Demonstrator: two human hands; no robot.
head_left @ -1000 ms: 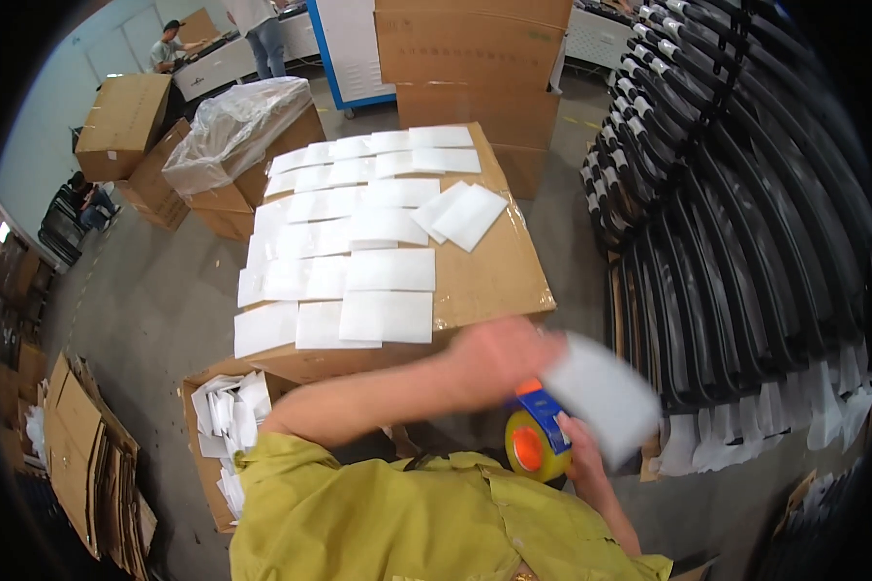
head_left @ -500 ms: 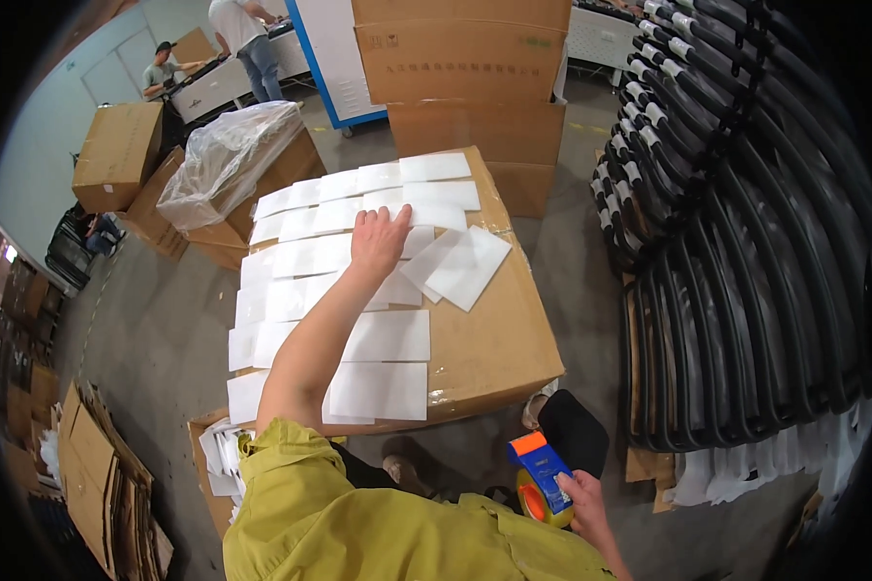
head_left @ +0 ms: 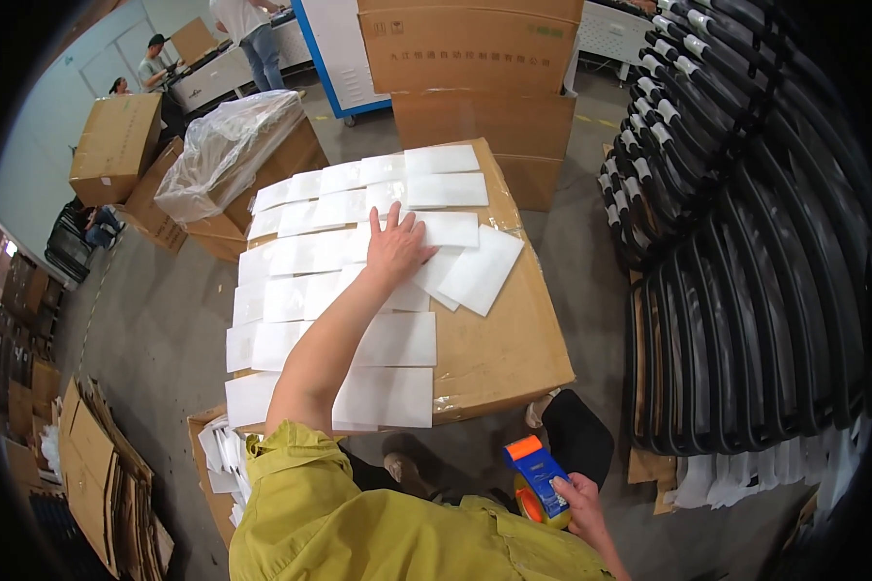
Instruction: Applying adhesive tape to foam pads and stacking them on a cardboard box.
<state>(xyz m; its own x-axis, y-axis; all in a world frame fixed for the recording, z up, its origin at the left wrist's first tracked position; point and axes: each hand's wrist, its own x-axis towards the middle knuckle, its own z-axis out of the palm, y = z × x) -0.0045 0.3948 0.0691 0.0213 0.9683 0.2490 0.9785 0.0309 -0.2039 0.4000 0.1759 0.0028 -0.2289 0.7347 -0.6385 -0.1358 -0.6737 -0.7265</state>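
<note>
I see L hand (head_left: pixel 395 249) splayed on sheets (head_left: pixel 386 395) atop ctn (head_left: pixel 499 353), R hand (head_left: pixel 583 504) gripping tape gun (head_left: pixel 538 473), blk frames (head_left: pixel 742 349) to rt.

The grey floor (head_left: pixel 155 329) is marked with a yellow line (head_left: pixel 596 120) and bounded on the left by a pale wall (head_left: pixel 37 198). A blue-edged white cabinet (head_left: pixel 347 63) is mounted on castors (head_left: pixel 350 121), long white benches (head_left: pixel 218 89) are placed behind, and a bright light (head_left: pixel 11 248) is seen at far left
</note>
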